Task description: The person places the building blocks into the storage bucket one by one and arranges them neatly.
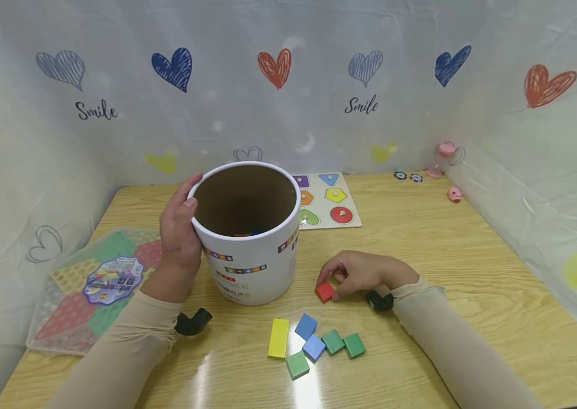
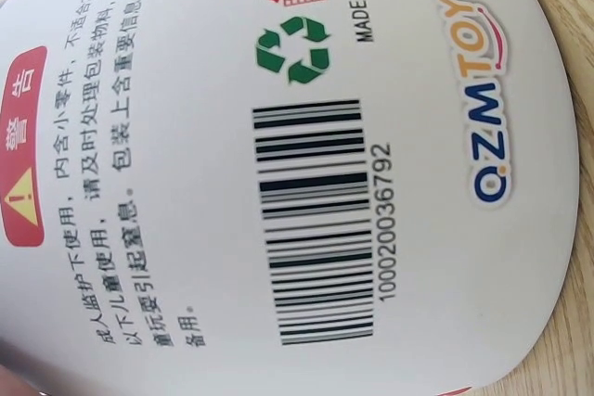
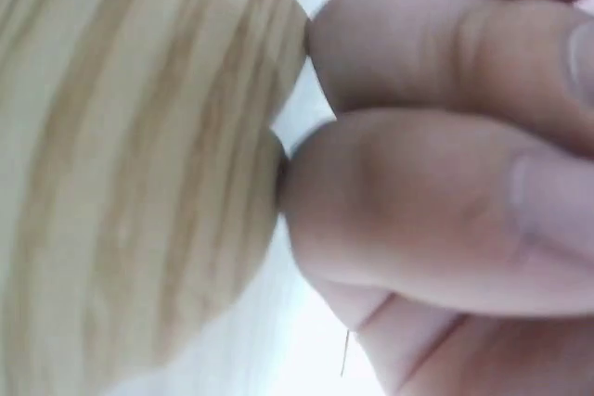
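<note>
A white bucket [image 1: 247, 284] printed with number tiles stands on the table, tilted slightly toward me. My left hand [image 1: 178, 244] grips its rim from the left side. Deep inside, bits of red and blue [image 1: 247, 234] show. In the left wrist view, the bucket's wall [image 2: 436, 303] fills most of the picture. My right hand [image 1: 362, 271] pinches a red block [image 1: 325, 291] at the table, right of the bucket. A bit of yellow shows behind those fingers. The right wrist view shows curled fingers [image 3: 399, 201] close up; the block is not visible there.
Nearer me lie a long yellow block [image 1: 278, 338], two blue blocks [image 1: 306, 326] and three green blocks [image 1: 354, 345]. A shape puzzle board [image 1: 350, 213] sits behind the bucket. Left is a flat colored case [image 1: 71, 312]. Chips [image 1: 415, 178], a pink hourglass [image 1: 437, 165] and a pig figure [image 1: 454, 194] stand far right.
</note>
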`<state>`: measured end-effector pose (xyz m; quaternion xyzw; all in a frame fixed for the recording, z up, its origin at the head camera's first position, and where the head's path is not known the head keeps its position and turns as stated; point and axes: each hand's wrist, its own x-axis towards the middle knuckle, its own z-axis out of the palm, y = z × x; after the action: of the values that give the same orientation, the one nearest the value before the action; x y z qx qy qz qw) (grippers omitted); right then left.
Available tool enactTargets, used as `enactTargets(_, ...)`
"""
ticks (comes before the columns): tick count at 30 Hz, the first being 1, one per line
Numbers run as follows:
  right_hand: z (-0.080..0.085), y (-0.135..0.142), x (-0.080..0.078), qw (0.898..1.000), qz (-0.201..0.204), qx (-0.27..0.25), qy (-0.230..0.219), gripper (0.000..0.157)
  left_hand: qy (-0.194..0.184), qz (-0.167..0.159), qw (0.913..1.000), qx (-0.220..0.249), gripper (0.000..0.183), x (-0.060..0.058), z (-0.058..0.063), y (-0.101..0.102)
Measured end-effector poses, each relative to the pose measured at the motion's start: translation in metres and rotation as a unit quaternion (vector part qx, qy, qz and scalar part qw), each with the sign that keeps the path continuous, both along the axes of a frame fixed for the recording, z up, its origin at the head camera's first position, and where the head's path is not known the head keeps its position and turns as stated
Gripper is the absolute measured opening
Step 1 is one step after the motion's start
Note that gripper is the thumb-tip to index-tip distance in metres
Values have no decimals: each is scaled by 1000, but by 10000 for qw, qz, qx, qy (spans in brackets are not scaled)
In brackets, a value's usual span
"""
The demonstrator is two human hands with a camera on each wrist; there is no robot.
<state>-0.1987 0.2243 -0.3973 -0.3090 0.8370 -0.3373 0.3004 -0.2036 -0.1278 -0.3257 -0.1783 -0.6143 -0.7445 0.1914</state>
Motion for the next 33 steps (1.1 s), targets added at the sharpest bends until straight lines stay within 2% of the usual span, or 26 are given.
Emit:
enactTargets(3, 1, 5, -5, 9995, -152, -51, 277, 28, -10, 19, 10000, 17, 48, 0, -1, -1)
enactTargets(6, 8, 12, -11, 9977, -457, -254, 441, 27, 21, 16, 10000, 12, 47, 0, -1, -1)
enactTargets(10, 32, 19, -13, 9919, -803, -764, 620, 26, 93, -2, 10000, 2, 48, 0, -1, -3)
enactTargets(13, 55, 17, -9, 9843, -870, -1197, 966, 26, 147, -18, 9999, -49, 49, 0, -1, -5)
enactTargets(17, 87, 7, 3, 9649, -996, -1967, 1426, 29, 194, -33, 9997, -108, 49, 0, -2, -7)
enactTargets(21, 116, -17, 16, 9294, -1206, -2981, 1814, 32, 192, -51, 9998, -64, 49, 0, -2, -8)
enactTargets(24, 125, -44, 18, 9069, -1383, -3433, 2014, 33, 108, -50, 9999, -17, 48, 0, -3, -6)
enactTargets(26, 126, -60, 17, 8990, -1498, -3557, 2068, 33, 35, -50, 10000, 2, 47, 0, -4, -5)
enactTargets(29, 126, -72, 16, 8942, -1688, -3544, 2154, 35, -34, -46, 10000, -21, 48, 0, -5, -2)
enactTargets(33, 125, -65, 17, 8882, -1747, -3601, 2256, 36, -23, 32, 9999, -103, 47, -3, -2, -1)
